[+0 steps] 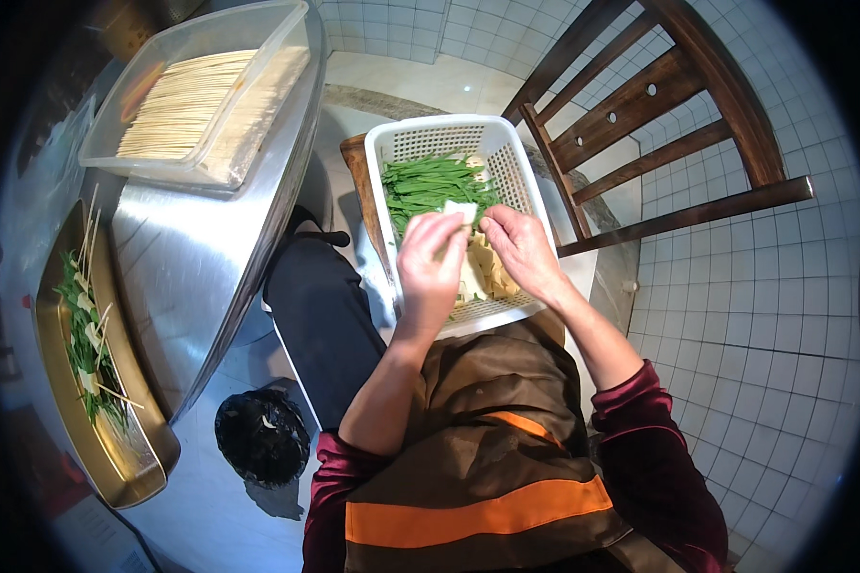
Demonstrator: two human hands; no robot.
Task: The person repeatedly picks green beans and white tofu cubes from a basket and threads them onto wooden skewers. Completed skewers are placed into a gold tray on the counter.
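A white perforated plastic basket [523, 172] stands in front of me, with a bunch of long green chives [430, 183] in its far part. Pale yellowish sheets, perhaps tofu skin [498, 272], lie in its near part. Above the basket, my left hand [433, 247] pinches a small pale folded piece [460, 210] between thumb and fingers. My right hand [517, 240] is close beside it, thumb and forefinger together at some green strands; whether it grips them is unclear.
To the left, a metal table [186, 251] holds a clear plastic box [175, 166] of wooden skewers [186, 100] and a gold-coloured tray [132, 358] of skewered green bundles [89, 336]. A black-lined bin [261, 444] is on the floor; a wooden chair [631, 114] stands right.
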